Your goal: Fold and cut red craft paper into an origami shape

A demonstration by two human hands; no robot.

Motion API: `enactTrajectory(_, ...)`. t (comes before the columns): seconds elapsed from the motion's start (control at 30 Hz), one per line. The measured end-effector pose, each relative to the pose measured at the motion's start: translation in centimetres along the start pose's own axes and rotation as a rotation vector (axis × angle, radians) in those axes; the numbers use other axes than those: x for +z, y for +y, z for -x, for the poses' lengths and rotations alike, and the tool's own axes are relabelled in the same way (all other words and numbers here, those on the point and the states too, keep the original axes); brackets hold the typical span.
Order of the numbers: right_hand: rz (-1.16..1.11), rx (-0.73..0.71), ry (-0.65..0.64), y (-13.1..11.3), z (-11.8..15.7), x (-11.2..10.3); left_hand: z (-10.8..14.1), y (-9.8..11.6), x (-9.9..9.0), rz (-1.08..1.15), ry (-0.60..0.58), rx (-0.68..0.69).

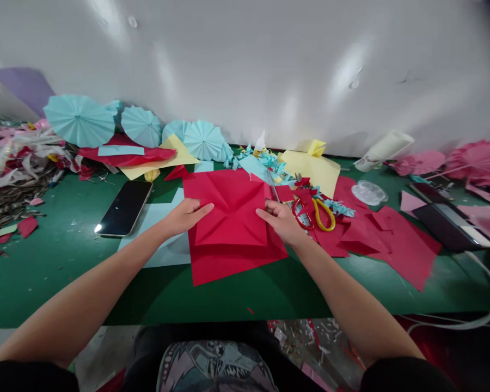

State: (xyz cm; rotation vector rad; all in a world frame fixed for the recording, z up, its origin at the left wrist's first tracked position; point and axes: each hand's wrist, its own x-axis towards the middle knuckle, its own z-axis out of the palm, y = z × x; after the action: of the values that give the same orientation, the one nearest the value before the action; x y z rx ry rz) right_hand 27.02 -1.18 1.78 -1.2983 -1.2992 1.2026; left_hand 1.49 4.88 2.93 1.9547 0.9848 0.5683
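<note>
A square of red paper (232, 220), creased along its diagonals, is held up between my hands. My left hand (188, 214) pinches its left edge, thumb on top. At the right edge my right hand (278, 218) grips it the same way, with the thumb in front. Beneath it a larger red sheet (224, 268) lies on the green table (155, 294). Light blue paper (167, 253) sticks out from under that sheet on the left. Just right of my right hand are scissors with yellow handles (324, 215) and scissors with red handles (301, 214).
A phone (124, 209) lies to the left. Pleated light blue paper rosettes (79, 120) lean on the wall. Red sheets (404, 245), a clear plastic disc (369, 192) and a dark device with a white cable (453, 224) lie right. Scraps and twisted strips (20, 158) heap up far left.
</note>
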Motion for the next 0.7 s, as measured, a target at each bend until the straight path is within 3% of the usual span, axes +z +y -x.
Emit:
enactTrajectory(0.17,0.076,-0.007,0.035,0.1,0.1,-0.2,-0.1,0.3,-0.2,-0.043,0.085,-0.053)
enactTrajectory(0.37,-0.006,-0.023,0.024,0.0,0.0,-0.1,-0.1,1.0,-0.7,0.017,0.065,-0.094)
enactTrajectory(0.53,-0.205,0.039,-0.092,0.1,0.2,0.1,0.0,1.2,-0.6,0.08,0.053,-0.093)
enactTrajectory(0.7,-0.228,0.139,-0.159,0.4,0.2,0.0,-0.1,0.5,-1.3,0.126,0.021,-0.085)
